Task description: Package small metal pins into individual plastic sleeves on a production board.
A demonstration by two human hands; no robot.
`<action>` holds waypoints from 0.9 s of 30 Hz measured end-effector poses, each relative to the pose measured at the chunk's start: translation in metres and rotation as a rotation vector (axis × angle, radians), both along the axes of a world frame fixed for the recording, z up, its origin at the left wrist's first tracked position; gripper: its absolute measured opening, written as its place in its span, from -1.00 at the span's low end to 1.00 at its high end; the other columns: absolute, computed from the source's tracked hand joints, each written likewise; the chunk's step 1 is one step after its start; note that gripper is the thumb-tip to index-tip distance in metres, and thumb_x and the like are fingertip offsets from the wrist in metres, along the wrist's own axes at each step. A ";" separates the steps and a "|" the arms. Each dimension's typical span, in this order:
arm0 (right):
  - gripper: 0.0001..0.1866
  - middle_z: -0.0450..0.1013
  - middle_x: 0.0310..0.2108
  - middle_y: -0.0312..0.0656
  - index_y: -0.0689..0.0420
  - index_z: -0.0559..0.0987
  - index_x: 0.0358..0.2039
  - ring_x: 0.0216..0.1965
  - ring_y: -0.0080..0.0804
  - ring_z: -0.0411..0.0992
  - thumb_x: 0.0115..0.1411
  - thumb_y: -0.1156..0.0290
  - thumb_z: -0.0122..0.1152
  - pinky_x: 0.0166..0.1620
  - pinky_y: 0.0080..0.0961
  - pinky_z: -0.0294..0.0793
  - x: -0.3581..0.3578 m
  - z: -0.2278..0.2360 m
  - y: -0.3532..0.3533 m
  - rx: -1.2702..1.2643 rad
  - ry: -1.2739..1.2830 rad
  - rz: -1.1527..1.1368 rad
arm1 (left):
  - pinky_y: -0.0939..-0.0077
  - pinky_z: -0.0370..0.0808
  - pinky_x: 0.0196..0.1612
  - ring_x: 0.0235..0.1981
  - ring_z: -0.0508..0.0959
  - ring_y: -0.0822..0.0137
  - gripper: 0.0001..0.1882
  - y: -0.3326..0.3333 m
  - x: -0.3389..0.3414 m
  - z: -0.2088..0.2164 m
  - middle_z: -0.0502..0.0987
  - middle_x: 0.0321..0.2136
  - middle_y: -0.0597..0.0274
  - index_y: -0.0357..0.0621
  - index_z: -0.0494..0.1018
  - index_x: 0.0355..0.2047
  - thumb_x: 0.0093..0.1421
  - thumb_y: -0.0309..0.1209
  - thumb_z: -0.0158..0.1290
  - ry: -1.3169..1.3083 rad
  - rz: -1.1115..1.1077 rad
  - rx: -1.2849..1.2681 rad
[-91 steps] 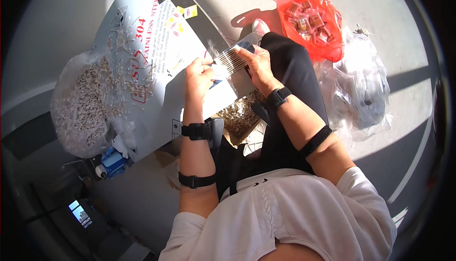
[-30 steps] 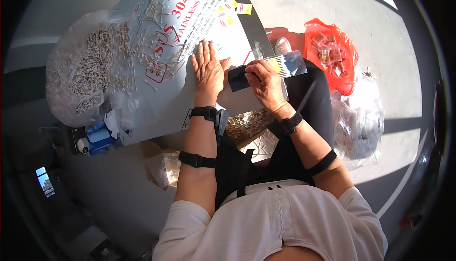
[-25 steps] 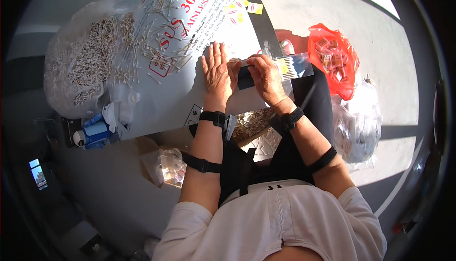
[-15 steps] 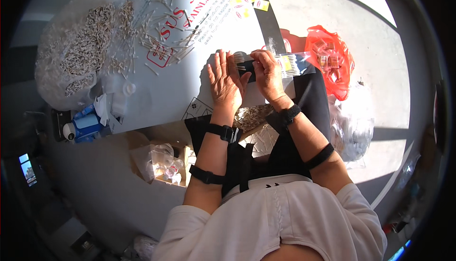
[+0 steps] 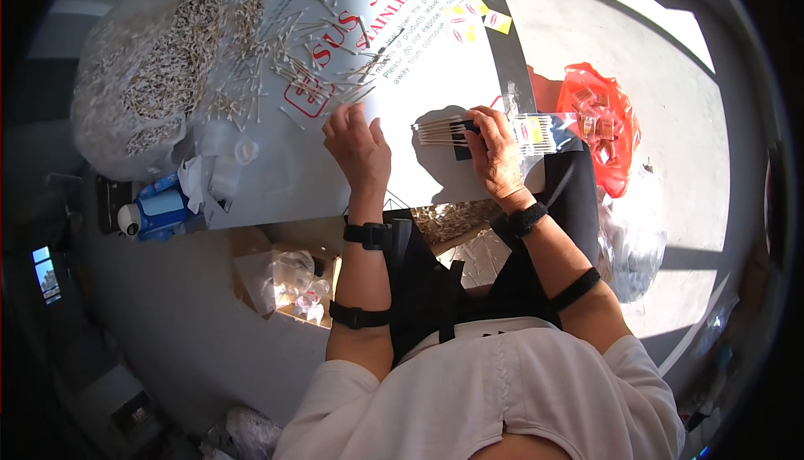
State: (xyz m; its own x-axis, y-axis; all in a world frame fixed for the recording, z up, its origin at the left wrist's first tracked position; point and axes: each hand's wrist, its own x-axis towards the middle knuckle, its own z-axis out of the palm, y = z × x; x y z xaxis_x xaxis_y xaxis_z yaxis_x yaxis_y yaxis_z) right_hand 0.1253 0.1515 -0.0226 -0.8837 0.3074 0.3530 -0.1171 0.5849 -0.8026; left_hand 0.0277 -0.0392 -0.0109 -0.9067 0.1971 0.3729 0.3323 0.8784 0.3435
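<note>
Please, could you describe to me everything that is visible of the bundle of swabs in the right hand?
The bundle of swabs is a row of thin, pale, wooden-looking sticks, closely side by side, with small tips at their left ends. The right hand grips it and hides its right ends. It points leftward above the grey-white table; whether it touches the surface, I cannot tell.

Sunlight floods the floor (image 5: 670,125) beyond the right edge of the table (image 5: 289,177), crossed by shadow bands (image 5: 693,257). Below the near edge, it lies shaded.
</note>
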 end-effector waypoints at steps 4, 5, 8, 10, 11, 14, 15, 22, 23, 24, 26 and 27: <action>-0.70 0.40 -0.10 -0.02 0.22 0.47 -0.09 -0.07 -0.01 0.40 0.13 0.60 0.16 -0.01 -0.26 0.42 -0.002 -0.001 -0.001 -0.035 -0.018 0.002 | 0.12 0.37 -0.13 -0.14 0.40 0.04 -0.76 -0.030 -0.046 0.002 0.42 -0.26 0.18 -0.08 0.46 -0.34 -0.03 -0.55 0.23 0.026 -0.052 -0.028; -0.70 0.40 -0.10 -0.02 0.22 0.47 -0.09 -0.07 -0.01 0.40 0.13 0.60 0.16 -0.01 -0.26 0.42 -0.002 -0.002 0.000 -0.036 -0.019 0.003 | 0.13 0.37 -0.14 -0.18 0.40 0.05 -0.83 -0.029 -0.052 0.003 0.41 -0.33 0.19 -0.07 0.48 -0.43 -0.04 -0.54 0.23 0.014 -0.061 -0.030; -0.72 0.41 -0.12 -0.02 0.22 0.47 -0.10 -0.08 -0.01 0.41 0.13 0.59 0.16 -0.01 -0.27 0.43 -0.004 0.002 -0.004 -0.048 -0.020 0.014 | 0.14 0.37 -0.16 -0.18 0.40 0.07 -0.87 -0.028 -0.059 -0.004 0.41 -0.35 0.19 -0.11 0.48 -0.47 -0.03 -0.52 0.21 0.034 -0.092 -0.097; -0.73 0.41 -0.12 -0.02 0.22 0.48 -0.11 -0.09 -0.01 0.42 0.14 0.59 0.16 -0.02 -0.27 0.43 -0.003 0.002 -0.003 -0.022 -0.026 0.008 | 0.15 0.36 -0.16 -0.18 0.40 0.07 -0.89 -0.014 -0.053 -0.006 0.41 -0.35 0.19 -0.12 0.48 -0.48 -0.02 -0.52 0.20 0.041 -0.160 -0.084; -0.73 0.41 -0.12 -0.02 0.22 0.48 -0.11 -0.09 -0.01 0.42 0.14 0.59 0.16 -0.02 -0.27 0.43 -0.003 0.002 -0.003 -0.022 -0.027 0.007 | 0.16 0.35 -0.17 -0.19 0.40 0.08 -0.91 -0.006 -0.048 -0.007 0.41 -0.36 0.20 -0.12 0.48 -0.50 -0.01 -0.51 0.19 0.050 -0.223 -0.072; -0.73 0.42 -0.13 -0.02 0.22 0.48 -0.11 -0.10 -0.02 0.42 0.14 0.58 0.17 -0.02 -0.27 0.43 -0.002 0.000 0.000 -0.015 -0.043 0.000 | 0.18 0.33 -0.15 -0.18 0.41 0.10 -0.86 0.021 -0.027 -0.001 0.42 -0.36 0.20 -0.09 0.48 -0.46 -0.05 -0.56 0.19 -0.059 -0.337 -0.052; -0.73 0.42 -0.13 -0.02 0.22 0.49 -0.11 -0.09 -0.02 0.42 0.14 0.58 0.17 -0.02 -0.27 0.43 -0.002 0.000 0.000 -0.015 -0.033 0.003 | 0.18 0.34 -0.15 -0.18 0.41 0.10 -0.81 0.022 -0.026 0.000 0.43 -0.36 0.19 -0.09 0.47 -0.43 -0.08 -0.57 0.21 -0.043 -0.352 0.059; -0.73 0.42 -0.12 -0.03 0.22 0.49 -0.11 -0.10 -0.03 0.42 0.14 0.57 0.18 -0.03 -0.29 0.44 -0.003 0.000 0.000 0.013 -0.018 0.002 | 0.24 0.38 -0.10 -0.19 0.43 0.09 -0.78 -0.019 -0.090 0.004 0.49 -0.36 0.22 -0.09 0.53 -0.44 -0.14 -0.50 0.31 -0.082 -0.133 -0.136; -0.73 0.42 -0.12 -0.03 0.22 0.49 -0.11 -0.10 -0.03 0.42 0.14 0.57 0.18 -0.03 -0.29 0.44 -0.003 0.000 0.000 0.012 -0.018 0.001 | 0.18 0.44 -0.17 -0.25 0.46 0.08 -0.82 -0.021 -0.096 0.004 0.50 -0.37 0.18 -0.12 0.56 -0.48 -0.10 -0.40 0.32 -0.102 -0.161 -0.157; -0.73 0.42 -0.12 -0.03 0.22 0.48 -0.11 -0.10 -0.03 0.43 0.14 0.57 0.18 -0.03 -0.28 0.44 -0.003 0.000 -0.001 -0.002 -0.020 0.009 | 0.18 0.44 -0.17 -0.25 0.46 0.08 -0.82 -0.024 -0.105 0.004 0.50 -0.37 0.18 -0.12 0.56 -0.48 -0.10 -0.40 0.32 -0.101 -0.162 -0.158; -0.73 0.42 -0.12 -0.03 0.22 0.48 -0.11 -0.10 -0.03 0.43 0.14 0.57 0.18 -0.03 -0.28 0.45 -0.004 0.001 -0.003 -0.018 -0.019 0.018 | 0.23 0.45 -0.24 -0.32 0.50 0.11 -0.85 -0.033 -0.117 0.005 0.52 -0.44 0.16 -0.15 0.55 -0.52 -0.09 -0.43 0.30 -0.345 -0.210 0.022; -0.73 0.42 -0.13 -0.03 0.22 0.48 -0.11 -0.09 -0.03 0.43 0.14 0.57 0.18 -0.03 -0.28 0.45 -0.004 0.002 -0.003 -0.010 -0.025 0.020 | 0.23 0.45 -0.24 -0.32 0.50 0.11 -0.85 -0.032 -0.118 0.004 0.52 -0.44 0.16 -0.15 0.55 -0.52 -0.09 -0.43 0.30 -0.345 -0.213 0.023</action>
State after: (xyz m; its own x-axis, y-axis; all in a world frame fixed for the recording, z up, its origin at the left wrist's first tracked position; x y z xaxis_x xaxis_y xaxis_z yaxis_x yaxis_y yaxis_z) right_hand 0.1210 0.1483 -0.0208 -0.8981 0.2934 0.3275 -0.1082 0.5744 -0.8114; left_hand -0.0907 -0.0717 -0.0065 -0.9191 0.3894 0.0599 0.3677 0.7933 0.4853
